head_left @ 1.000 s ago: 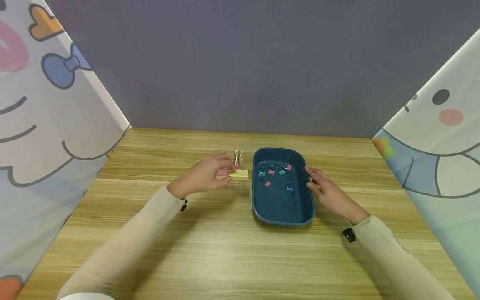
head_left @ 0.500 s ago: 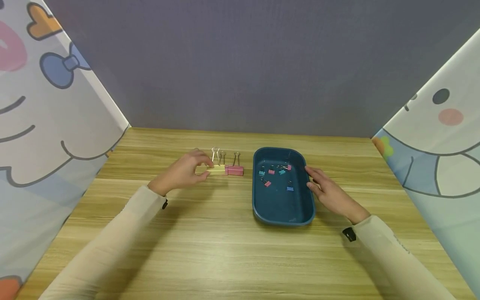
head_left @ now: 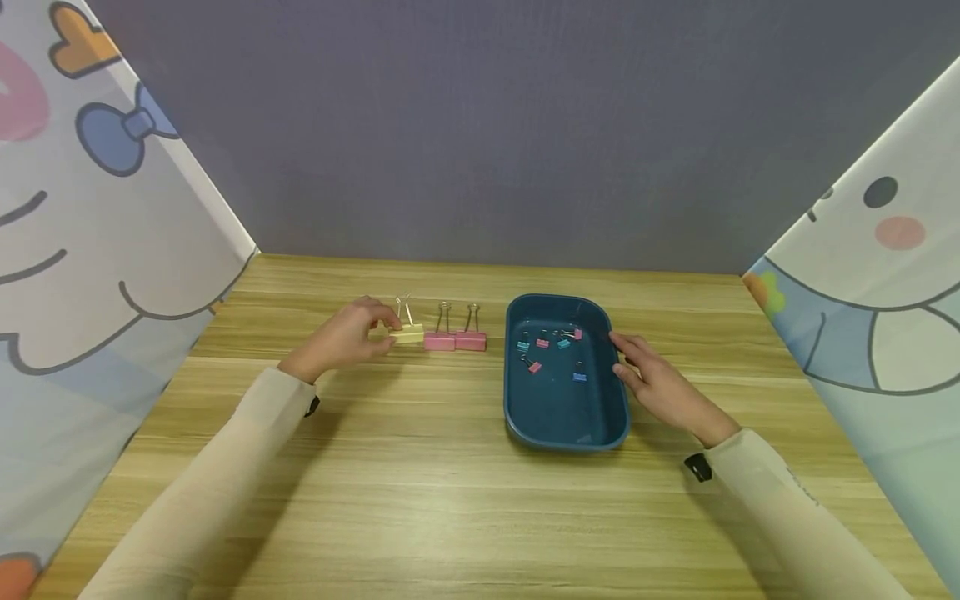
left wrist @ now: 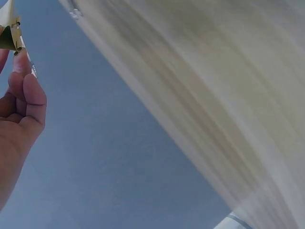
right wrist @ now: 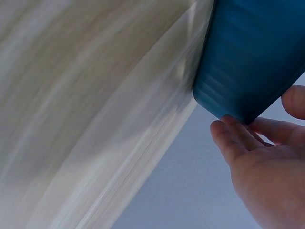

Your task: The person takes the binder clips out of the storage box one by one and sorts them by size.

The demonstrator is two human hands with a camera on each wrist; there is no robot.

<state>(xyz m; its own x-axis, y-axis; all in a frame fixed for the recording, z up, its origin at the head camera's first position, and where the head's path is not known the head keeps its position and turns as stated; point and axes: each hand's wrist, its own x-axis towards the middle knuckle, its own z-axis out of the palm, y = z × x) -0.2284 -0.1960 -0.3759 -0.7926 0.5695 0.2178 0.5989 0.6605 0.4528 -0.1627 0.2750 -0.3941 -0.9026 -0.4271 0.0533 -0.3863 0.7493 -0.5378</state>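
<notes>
At the left of the pink clips, my left hand [head_left: 337,340] pinches a large yellow binder clip [head_left: 409,334] between thumb and fingers. Its wire handles point up and back. In the left wrist view the yellow binder clip [left wrist: 15,36] sits at the fingertips, cut off by the frame's edge. Two large pink binder clips, one [head_left: 439,342] beside the yellow one and the other [head_left: 471,341] further right, stand side by side in a row, handles up. My right hand [head_left: 663,393] rests its extended fingers against the right side of a dark blue tray [head_left: 566,421].
Several small binder clips lie inside the tray: pink [head_left: 542,343], teal [head_left: 564,344] and blue [head_left: 580,377] ones. The wooden table [head_left: 420,500] runs back to a grey partition [head_left: 480,150], with cartoon-printed panels on both sides.
My left hand has moved left with the yellow binder clip, from in front of the pink clips to their left end. Both pink clips now show fully. The right hand and tray have stayed put.
</notes>
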